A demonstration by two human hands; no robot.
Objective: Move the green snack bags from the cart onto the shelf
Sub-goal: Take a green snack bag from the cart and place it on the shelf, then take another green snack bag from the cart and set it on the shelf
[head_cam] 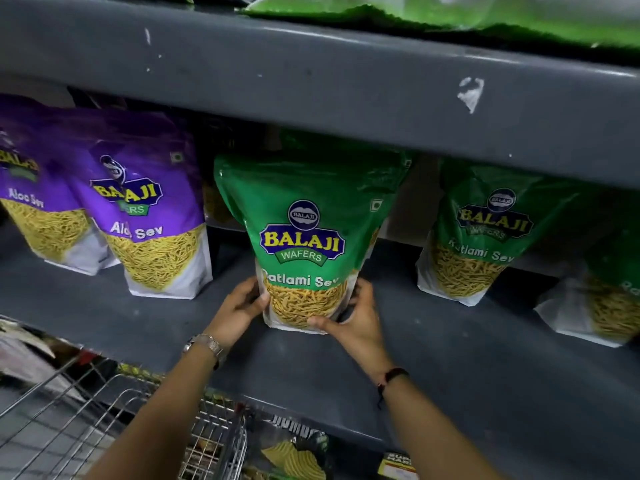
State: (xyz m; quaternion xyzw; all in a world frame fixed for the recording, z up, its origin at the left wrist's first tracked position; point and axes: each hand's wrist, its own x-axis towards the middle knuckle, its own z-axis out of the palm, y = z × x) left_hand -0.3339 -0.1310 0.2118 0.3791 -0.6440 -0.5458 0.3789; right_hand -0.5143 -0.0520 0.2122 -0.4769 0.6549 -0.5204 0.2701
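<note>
Grey metal shelf [114, 317]: green Ratlami Sev bag [304, 237] upright at centre, base clasped by left hand [239, 306] and right hand [356, 317]. Purple Aloo Sev bags [152, 209] left; further green bags [481, 233] right, slightly blurred. Wire cart [114, 420] near left.

Green Ratlami Sev bag [304, 237] stands upright on grey shelf [450, 358]

Sealed, yellow sev showing through its clear lower window; two more green bags [481, 233] stand to its right, the wire cart [104, 420] below-left
</note>
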